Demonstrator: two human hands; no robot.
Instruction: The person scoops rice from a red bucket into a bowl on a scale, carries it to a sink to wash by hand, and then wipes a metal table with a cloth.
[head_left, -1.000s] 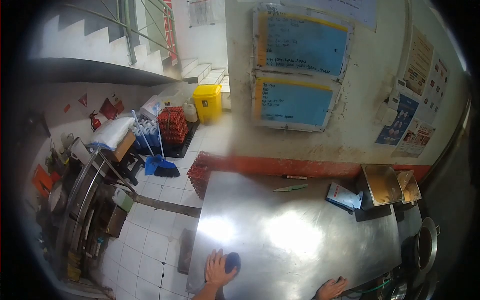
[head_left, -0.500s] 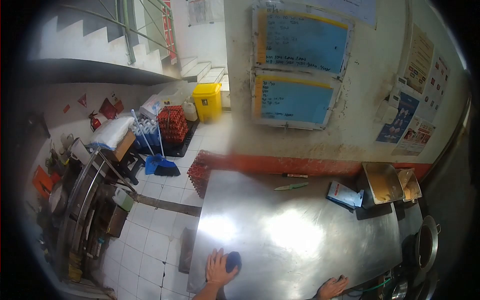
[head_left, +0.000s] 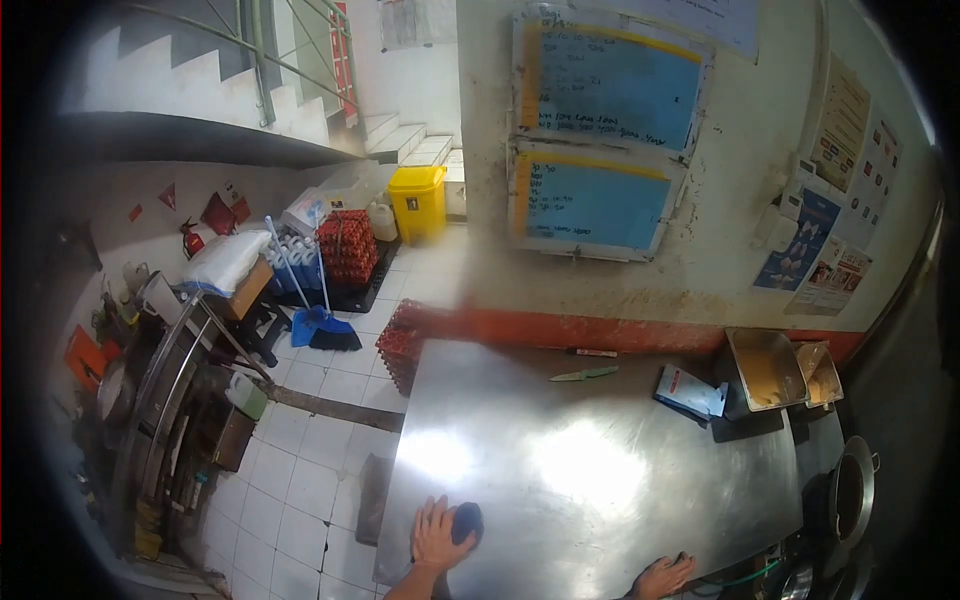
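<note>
My left hand lies on the left front part of the steel table, its fingers stretched out. A dark blue, rounded thing sits against it, between forefinger and thumb; its kind I cannot tell. My right hand rests at the table's front edge, fingers loosely bent and nothing visible in them. Toward the back of the table lie a knife with a pale green handle and a marker.
At the table's back right are a blue-and-white packet and a metal container of yellowish powder. A large pan stands off the right side. Red egg trays are stacked beyond the left corner. Left lies tiled floor with a broom and dustpan.
The view has shifted very slightly. Both hands and the things on the table stay where they were.
</note>
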